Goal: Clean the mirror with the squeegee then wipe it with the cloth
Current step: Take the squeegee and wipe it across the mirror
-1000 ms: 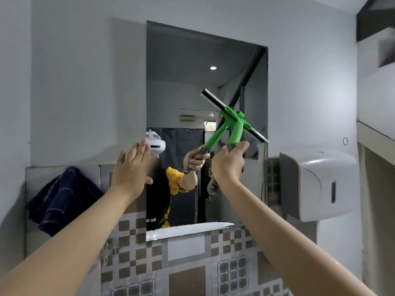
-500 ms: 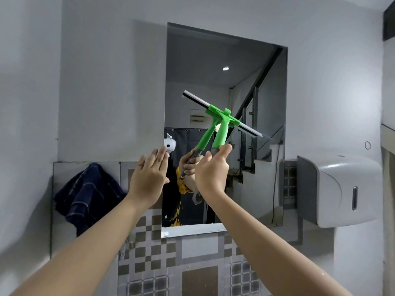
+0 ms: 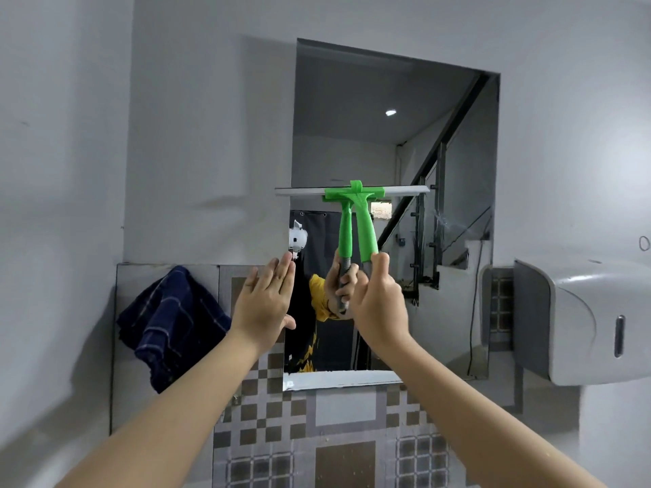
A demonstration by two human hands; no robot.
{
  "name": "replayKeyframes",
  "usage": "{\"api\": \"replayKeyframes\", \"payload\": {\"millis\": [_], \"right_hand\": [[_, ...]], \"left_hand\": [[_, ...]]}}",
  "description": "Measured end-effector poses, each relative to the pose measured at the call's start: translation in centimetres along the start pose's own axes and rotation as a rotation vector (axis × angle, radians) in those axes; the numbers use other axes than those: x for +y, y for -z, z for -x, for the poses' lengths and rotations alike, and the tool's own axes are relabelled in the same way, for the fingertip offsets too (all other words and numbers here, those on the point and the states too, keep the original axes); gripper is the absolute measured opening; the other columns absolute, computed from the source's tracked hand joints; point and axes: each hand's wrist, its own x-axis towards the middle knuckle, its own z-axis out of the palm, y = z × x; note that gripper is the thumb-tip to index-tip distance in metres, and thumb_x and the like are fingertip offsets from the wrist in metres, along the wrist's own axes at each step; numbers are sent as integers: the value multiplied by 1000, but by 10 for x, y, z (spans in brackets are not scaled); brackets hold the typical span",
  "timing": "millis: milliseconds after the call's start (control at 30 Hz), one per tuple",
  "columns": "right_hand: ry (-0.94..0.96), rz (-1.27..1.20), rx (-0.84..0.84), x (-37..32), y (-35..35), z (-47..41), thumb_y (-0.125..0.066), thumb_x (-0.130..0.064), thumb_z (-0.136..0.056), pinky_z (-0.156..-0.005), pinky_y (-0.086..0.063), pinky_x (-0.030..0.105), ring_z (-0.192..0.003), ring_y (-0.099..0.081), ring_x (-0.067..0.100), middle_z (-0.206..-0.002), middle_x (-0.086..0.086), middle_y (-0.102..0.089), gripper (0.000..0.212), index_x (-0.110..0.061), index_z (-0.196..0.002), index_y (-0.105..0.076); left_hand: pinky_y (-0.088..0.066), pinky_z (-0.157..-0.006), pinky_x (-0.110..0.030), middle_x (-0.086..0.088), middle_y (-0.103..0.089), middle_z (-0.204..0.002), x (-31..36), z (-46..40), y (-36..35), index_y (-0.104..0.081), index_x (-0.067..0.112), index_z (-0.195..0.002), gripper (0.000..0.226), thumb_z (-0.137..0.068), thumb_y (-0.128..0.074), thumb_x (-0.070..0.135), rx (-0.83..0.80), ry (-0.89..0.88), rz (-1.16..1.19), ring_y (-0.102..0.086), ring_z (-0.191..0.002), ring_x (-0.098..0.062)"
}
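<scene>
Two bare hands are raised before the mirror (image 3: 394,142). The right hand (image 3: 378,306) is closed round the grey grip of the green plastic squeegee (image 3: 355,206), whose straight blade lies level across the glass, its left tip just past the mirror's left edge — bare glass above, right and below. The left hand (image 3: 264,304) is flat and empty, fingers spread, at that left edge. A rumpled dark-blue checked cloth (image 3: 169,325) hangs on the wall left of the mirror — a smooth grey dispenser (image 3: 577,322) sits at its lower right corner.

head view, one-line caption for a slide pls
Right hand holds green squeegee level against mirror; left hand open beside it; cloth hangs left.
</scene>
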Motion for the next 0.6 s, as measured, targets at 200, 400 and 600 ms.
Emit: {"api": "replayKeyframes", "payload": {"millis": [200, 400, 600], "right_hand": [[176, 257, -16, 43, 30, -9, -45, -14, -96, -39, -27, 20, -47, -49, 26, -75, 15, -60, 23, -6, -117, -42], [298, 423, -48, 76, 59, -25, -54, -11, -91, -36, -44, 32, -45, -57, 34, -71, 18, -57, 34, -15, -119, -35], [403, 517, -51, 103, 85, -41, -64, -4, -83, -30, -47, 40, -36, -52, 32, -66, 18, -56, 48, -12, -120, -35]], "left_hand": [[-29, -100, -49, -16, -41, -141, 2, 4, -5, -44, -1, -132, 109, -43, -85, 47, 19, 17, 11, -43, -128, -32], [-26, -102, -48, -15, -40, -143, 2, 6, -6, -42, -1, -134, 105, -49, -85, 43, 24, 30, 41, -41, -129, -32], [-27, -101, -49, -15, -41, -142, 3, 5, -4, -41, -1, -134, 106, -48, -84, 43, 44, 27, 50, -43, -128, -33]]}}
